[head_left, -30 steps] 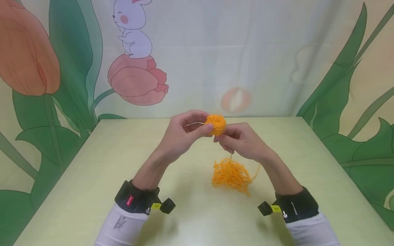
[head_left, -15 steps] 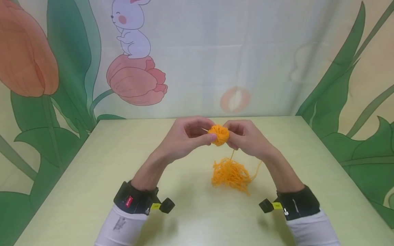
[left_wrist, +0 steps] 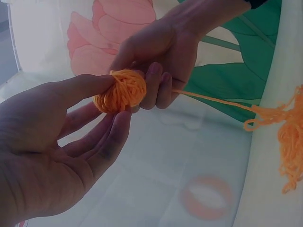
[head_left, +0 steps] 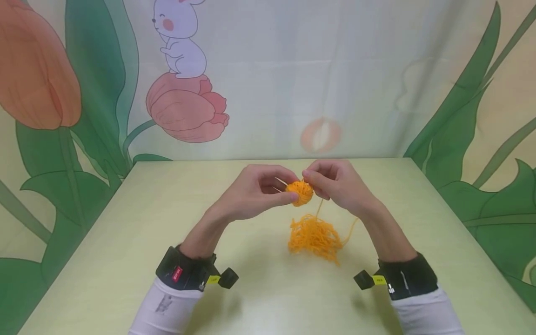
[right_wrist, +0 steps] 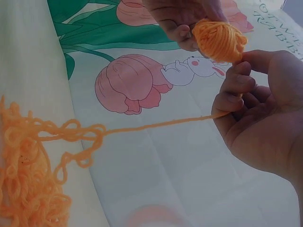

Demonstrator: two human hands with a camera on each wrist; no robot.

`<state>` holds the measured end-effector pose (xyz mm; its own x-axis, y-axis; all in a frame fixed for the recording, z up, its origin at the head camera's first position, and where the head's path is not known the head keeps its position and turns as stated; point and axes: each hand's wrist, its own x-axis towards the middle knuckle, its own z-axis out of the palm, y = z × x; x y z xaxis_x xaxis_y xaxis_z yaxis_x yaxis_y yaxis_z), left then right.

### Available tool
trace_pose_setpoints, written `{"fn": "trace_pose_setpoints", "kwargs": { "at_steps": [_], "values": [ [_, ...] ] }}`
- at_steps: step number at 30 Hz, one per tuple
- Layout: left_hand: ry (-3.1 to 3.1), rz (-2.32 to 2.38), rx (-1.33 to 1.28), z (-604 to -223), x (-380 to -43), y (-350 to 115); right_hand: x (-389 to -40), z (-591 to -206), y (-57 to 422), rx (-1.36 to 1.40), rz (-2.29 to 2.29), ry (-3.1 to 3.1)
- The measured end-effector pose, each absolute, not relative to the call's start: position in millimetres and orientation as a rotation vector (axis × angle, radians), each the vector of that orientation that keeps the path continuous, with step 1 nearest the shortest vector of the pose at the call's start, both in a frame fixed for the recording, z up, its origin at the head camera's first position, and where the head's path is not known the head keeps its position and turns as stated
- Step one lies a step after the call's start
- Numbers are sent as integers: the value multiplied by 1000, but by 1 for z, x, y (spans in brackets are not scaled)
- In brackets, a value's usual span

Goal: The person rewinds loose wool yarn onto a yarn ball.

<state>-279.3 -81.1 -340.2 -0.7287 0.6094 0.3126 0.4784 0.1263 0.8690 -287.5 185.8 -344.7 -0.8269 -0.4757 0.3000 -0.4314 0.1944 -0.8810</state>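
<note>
A small ball of orange yarn [head_left: 300, 194] is pinched between the thumb and fingers of my left hand [head_left: 259, 193], held above the table. Close at its upper right, my right hand [head_left: 337, 184] pinches the yarn strand between thumb and forefinger, its other fingers curled. From the right hand a taut strand [right_wrist: 161, 125] leads down to a loose tangle of orange yarn [head_left: 314, 237] on the table. In the left wrist view the yarn ball [left_wrist: 121, 92] shows many wraps, and the right hand's fingers lie just behind it.
The pale table [head_left: 159, 223] reaches back to a printed cloth [head_left: 268, 93] with tulips and a rabbit. A loose end of yarn [head_left: 351, 231] curves up from the tangle's right side. Black camera bands [head_left: 186, 268] sit on both wrists.
The yarn ball has come down and slightly to the right with my left hand, and it has turned. My right hand has risen from below the ball to its upper right.
</note>
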Motion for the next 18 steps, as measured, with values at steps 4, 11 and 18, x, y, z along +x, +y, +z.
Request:
{"fn": "trace_pose_setpoints", "kwargs": {
  "at_steps": [4, 11, 18],
  "values": [
    [2356, 1635, 1100, -341, -280, -81, -286, -344, 186, -938, -1781, 2396],
    [2491, 1670, 1071, -342, -282, -79, -279, -338, 184, -1011, -1813, 2393],
    [2555, 1785, 937, -344, -285, -79, -272, -335, 180, -1137, -1745, 2380]
  ]
}}
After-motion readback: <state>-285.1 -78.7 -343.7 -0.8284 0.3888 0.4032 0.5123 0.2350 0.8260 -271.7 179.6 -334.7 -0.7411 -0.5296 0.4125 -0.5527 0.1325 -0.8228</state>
